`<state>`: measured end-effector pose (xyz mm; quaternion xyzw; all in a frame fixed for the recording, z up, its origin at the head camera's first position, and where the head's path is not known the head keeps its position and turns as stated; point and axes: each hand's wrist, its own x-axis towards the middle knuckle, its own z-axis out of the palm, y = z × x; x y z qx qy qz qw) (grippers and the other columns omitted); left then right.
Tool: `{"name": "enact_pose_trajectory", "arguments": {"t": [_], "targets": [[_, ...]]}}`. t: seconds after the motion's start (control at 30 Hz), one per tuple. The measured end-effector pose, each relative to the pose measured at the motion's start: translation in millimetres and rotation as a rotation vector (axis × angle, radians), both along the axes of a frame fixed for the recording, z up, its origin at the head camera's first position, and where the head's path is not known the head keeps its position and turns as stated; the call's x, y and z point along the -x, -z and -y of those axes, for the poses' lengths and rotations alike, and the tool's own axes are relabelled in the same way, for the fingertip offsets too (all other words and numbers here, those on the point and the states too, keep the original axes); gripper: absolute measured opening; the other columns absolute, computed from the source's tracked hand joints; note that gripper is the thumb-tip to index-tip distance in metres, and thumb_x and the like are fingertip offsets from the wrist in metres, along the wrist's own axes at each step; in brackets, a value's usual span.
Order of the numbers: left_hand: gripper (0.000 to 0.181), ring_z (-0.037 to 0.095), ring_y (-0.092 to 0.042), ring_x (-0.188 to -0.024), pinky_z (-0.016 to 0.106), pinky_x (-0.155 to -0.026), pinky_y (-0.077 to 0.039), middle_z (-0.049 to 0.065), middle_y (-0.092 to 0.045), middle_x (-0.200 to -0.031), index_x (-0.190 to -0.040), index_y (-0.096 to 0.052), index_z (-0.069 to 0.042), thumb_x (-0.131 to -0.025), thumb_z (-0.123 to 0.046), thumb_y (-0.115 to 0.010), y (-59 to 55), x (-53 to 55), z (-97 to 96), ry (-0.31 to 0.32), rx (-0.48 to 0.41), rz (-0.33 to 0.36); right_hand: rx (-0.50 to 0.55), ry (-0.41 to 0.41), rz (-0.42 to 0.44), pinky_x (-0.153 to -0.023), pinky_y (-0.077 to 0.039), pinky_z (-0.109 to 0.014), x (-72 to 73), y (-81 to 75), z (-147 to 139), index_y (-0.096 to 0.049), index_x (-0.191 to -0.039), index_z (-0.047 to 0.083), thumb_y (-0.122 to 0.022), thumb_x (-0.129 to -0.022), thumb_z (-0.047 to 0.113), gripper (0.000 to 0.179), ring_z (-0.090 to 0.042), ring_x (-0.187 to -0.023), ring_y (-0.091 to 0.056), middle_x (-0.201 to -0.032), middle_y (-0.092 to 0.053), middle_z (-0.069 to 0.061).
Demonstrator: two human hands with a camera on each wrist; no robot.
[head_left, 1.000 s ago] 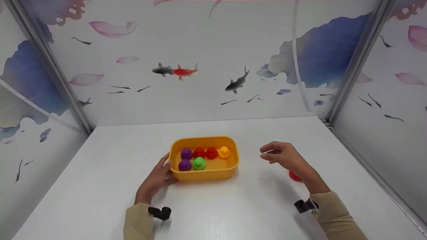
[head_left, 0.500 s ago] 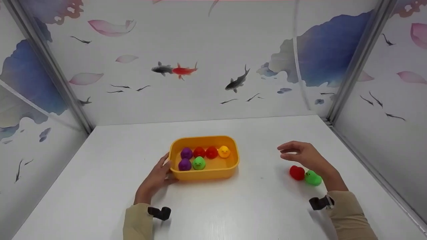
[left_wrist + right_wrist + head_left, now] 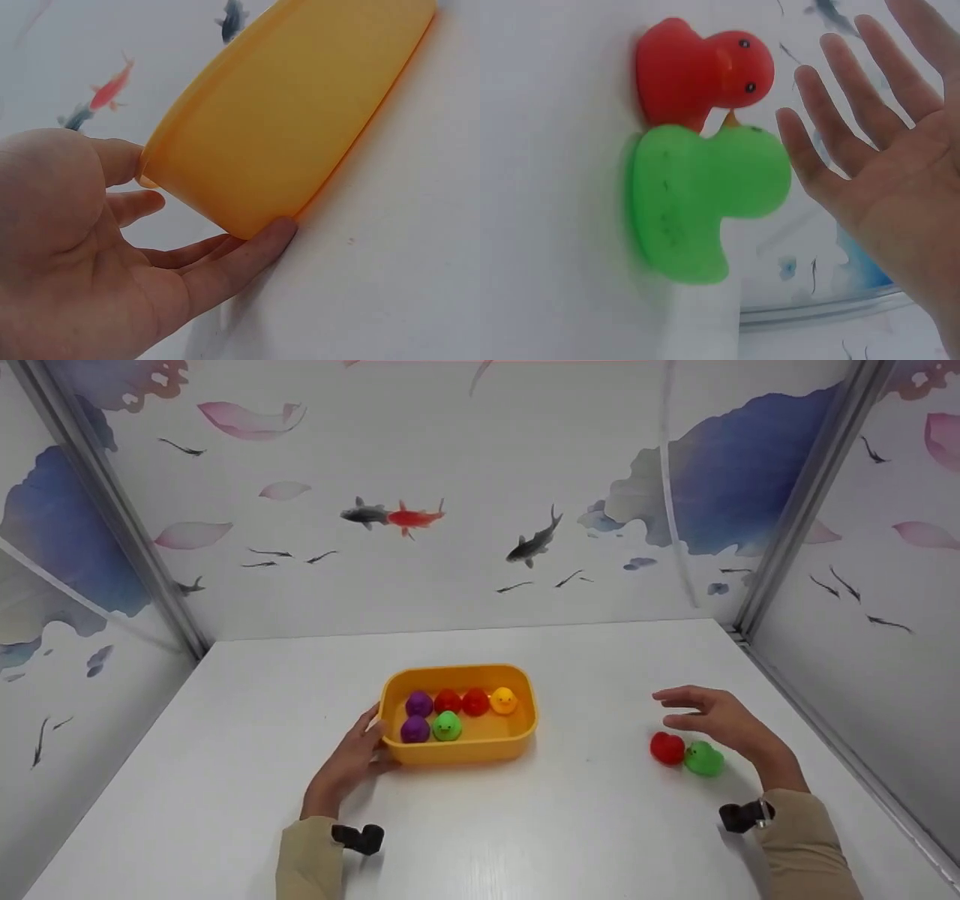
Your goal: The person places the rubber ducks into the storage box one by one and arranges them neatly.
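A yellow plastic tub (image 3: 457, 753) stands mid-table with several small rubber ducks inside. My left hand (image 3: 351, 757) rests against its left end. In the left wrist view the thumb meets the rim, and extended fingers (image 3: 225, 274) touch the lower edge of the tub wall (image 3: 270, 112). On the right, a red rubber duck (image 3: 667, 748) and a green rubber duck (image 3: 704, 759) lie side by side. Just beyond and above them hovers my right hand (image 3: 724, 724), holding nothing. Its fingers (image 3: 847, 97) are spread and fairly straight beside the green duck (image 3: 697, 195) in the right wrist view.
Inside the tub are purple ducks (image 3: 415, 729) at the left, red ducks (image 3: 475, 702) at the back, a yellow duck (image 3: 504, 701) at the right and a green duck (image 3: 448, 726) in front. Printed walls (image 3: 465, 585) enclose the white table (image 3: 495, 832) behind and at both sides.
My right hand has moved rightward, away from the tub, to near the loose red and green ducks, which its arm partly hid before. My left hand and the tub stay put.
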<state>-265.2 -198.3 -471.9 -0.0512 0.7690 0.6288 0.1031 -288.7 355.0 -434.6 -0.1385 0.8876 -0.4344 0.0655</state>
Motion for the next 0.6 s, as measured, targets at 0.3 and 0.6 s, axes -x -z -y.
{"name": "enact_pose_trajectory", "arguments": {"t": [0.3, 0.6], "targets": [[0.056, 0.028, -0.06, -0.123, 0.04, -0.1, -0.057, 0.02, -0.053, -0.146, -0.161, -0.018, -0.027, -0.109, -0.036, -0.037, 0.3, -2.2, 1.0, 0.002, -0.001, -0.014, -0.041, 0.013, 0.008, -0.106, -0.048, -0.035, -1.8, 16.9, -25, -0.057, -0.141, 0.011, -0.066, -0.096, 0.035, 0.051, -0.042, -0.135, -0.05, -0.148, -0.052, -0.019], [0.056, 0.031, -0.057, -0.129, 0.04, -0.1, -0.056, 0.02, -0.049, -0.151, -0.161, -0.018, -0.027, -0.109, -0.038, -0.036, -0.4, -2.3, 0.5, 0.005, 0.02, -0.011, -0.025, -0.026, 0.115, -0.112, -0.044, -0.056, 0.4, 26.2, -31, -0.057, -0.139, 0.01, -0.067, -0.095, 0.035, 0.051, -0.042, -0.135, -0.05, -0.146, -0.053, -0.02]]}}
